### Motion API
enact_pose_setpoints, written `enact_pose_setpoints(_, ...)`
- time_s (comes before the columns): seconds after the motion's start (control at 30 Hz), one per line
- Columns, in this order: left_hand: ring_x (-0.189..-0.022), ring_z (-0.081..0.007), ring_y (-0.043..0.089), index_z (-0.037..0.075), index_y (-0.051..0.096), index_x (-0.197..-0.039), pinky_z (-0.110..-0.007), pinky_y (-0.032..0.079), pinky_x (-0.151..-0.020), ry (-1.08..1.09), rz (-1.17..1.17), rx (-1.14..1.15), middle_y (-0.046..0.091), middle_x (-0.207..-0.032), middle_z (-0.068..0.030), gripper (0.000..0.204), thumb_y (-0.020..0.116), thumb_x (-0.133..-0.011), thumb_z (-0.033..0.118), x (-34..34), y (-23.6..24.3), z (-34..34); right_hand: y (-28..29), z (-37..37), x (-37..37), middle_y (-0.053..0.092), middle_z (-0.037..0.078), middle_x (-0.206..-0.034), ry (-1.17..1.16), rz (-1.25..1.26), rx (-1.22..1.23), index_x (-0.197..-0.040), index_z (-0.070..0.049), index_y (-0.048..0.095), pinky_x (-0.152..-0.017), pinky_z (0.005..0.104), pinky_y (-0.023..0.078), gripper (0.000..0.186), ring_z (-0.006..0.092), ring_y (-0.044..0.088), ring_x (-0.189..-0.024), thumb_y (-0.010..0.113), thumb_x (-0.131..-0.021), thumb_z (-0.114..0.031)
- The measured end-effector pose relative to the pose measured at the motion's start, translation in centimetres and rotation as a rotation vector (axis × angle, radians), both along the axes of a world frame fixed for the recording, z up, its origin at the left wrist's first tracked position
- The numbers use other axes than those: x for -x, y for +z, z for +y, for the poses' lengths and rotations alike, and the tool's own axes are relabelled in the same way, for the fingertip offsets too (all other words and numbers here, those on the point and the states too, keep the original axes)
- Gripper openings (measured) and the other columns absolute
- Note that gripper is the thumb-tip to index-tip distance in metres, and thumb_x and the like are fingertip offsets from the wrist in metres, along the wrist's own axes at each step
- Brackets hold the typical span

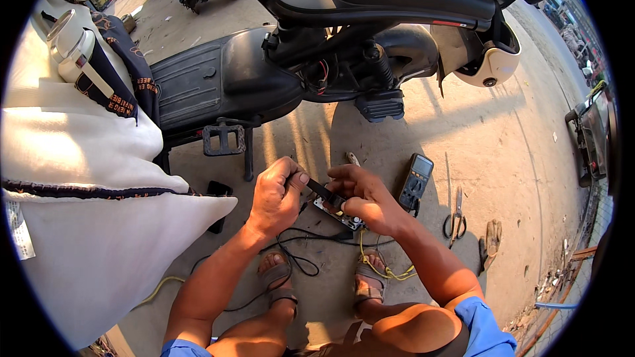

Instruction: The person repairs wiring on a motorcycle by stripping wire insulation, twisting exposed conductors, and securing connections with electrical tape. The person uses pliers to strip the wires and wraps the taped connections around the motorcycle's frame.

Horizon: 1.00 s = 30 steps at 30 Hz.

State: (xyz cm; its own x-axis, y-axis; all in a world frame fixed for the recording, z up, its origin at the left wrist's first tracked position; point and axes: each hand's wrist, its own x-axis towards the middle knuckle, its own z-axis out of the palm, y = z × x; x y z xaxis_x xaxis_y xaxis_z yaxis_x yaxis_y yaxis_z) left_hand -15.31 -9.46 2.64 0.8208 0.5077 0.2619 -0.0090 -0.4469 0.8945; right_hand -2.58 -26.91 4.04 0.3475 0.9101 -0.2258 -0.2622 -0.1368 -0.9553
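Observation:
Both hands are in front of me, low over the ground. My left hand (276, 195) is closed, its thumb and finger pinching one end of a black strip (321, 191). The other end runs into my right hand (366, 199), whose fingers are curled round it. Whether the strip is tape or flat cable I cannot make out. Just beneath my right hand lies a circuit board (349, 221) with small parts on it, partly covered by my fingers. A black cable (311, 232) and a yellow wire (390, 274) trail near my feet.
Beyond my hands stands a black electric bike (258, 69) with a pedal (223, 140) and white helmet (493, 66). To the right lie a multimeter (415, 183), scissors (456, 217) and a tan glove (491, 241). White cloth (86, 225) hangs at left, beside a black flat object (219, 206).

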Motion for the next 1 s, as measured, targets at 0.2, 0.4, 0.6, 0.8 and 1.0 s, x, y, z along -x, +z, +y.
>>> enact_pose_setpoints(0.2,-0.065,-0.0108,0.044,0.000,0.057,-0.085,-0.028,0.039,-0.058,-0.093,-0.054,-0.050,0.053,-0.071,-0.0040,0.009,0.062,-0.093,0.001,0.5,0.3,-0.1,-0.5,1.1,0.8,0.067,0.016,-0.106,0.054,-0.297,0.037,-0.127,0.008,0.056,-0.087,0.0350,0.050,0.039,0.0212,0.062,-0.096,0.055,-0.099,-0.020)
enact_pose_setpoints(0.4,-0.064,-0.0085,0.041,0.000,0.056,-0.084,-0.027,0.035,-0.057,-0.014,0.027,0.049,0.051,-0.070,-0.0010,0.012,0.062,-0.094,0.003,1.0,0.5,0.5,-1.6,0.7,-0.3,0.066,0.005,-0.093,0.188,-0.474,0.142,-0.125,0.005,0.057,-0.081,0.0319,0.049,0.036,0.0134,0.058,-0.086,0.052,-0.103,-0.023)
enact_pose_setpoints(0.6,-0.061,-0.0044,0.039,0.001,0.059,-0.082,-0.026,0.033,-0.054,0.044,0.078,0.296,0.047,-0.064,0.0044,0.017,0.063,-0.097,0.007,1.8,-0.7,2.3,-1.6,-1.3,-0.2,0.066,0.009,-0.103,0.005,-0.064,-0.073,-0.129,0.005,0.054,-0.081,0.0321,0.051,0.037,0.0121,0.059,-0.086,0.051,-0.101,-0.018)
enact_pose_setpoints(0.8,-0.062,-0.0026,0.036,0.002,0.059,-0.081,-0.023,0.030,-0.054,0.040,0.024,0.346,0.047,-0.065,0.0067,0.018,0.062,-0.098,0.008,1.4,0.5,1.8,-0.8,-0.4,-0.4,0.066,0.013,-0.105,0.043,-0.215,0.119,-0.131,0.006,0.053,-0.086,0.0325,0.050,0.043,0.0164,0.061,-0.092,0.057,-0.093,-0.012)
enact_pose_setpoints(1.0,-0.063,-0.0015,0.035,0.003,0.059,-0.080,-0.022,0.028,-0.054,0.077,-0.019,0.381,0.045,-0.066,0.0076,0.019,0.063,-0.098,0.008,1.4,0.0,2.3,-0.9,-0.1,-1.4,0.064,0.013,-0.088,0.132,-0.522,0.094,-0.109,0.006,0.066,-0.078,0.0333,0.049,0.028,0.0167,0.059,-0.082,0.058,-0.092,-0.015)
